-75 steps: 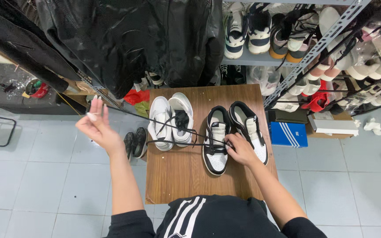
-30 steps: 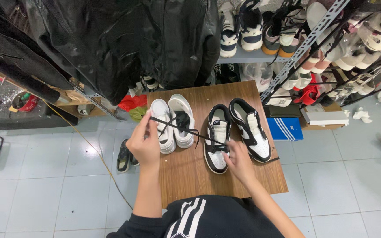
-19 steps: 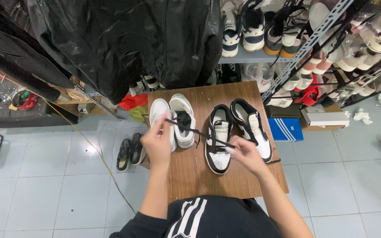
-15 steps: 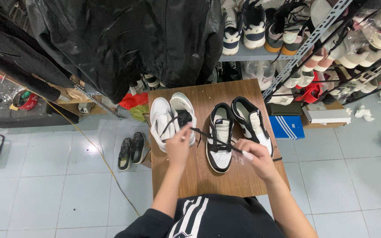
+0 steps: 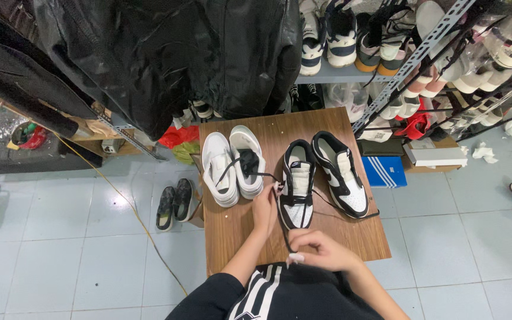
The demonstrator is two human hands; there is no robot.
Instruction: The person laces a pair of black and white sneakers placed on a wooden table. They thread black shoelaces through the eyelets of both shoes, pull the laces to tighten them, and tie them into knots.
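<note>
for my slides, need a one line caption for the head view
Both hands, left hand and right hand, pull a black lace at a black-and-white sneaker on a wooden table.

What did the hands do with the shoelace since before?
The left hand came in from far out left to the black-and-white shoe. The right hand pulled back toward the body, drawing the black lace along. Both shoe pairs stayed on the table.

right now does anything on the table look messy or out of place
A loose black lace trails off the right black-and-white sneaker across the wooden table. A black item sits on the white sneakers.
</note>
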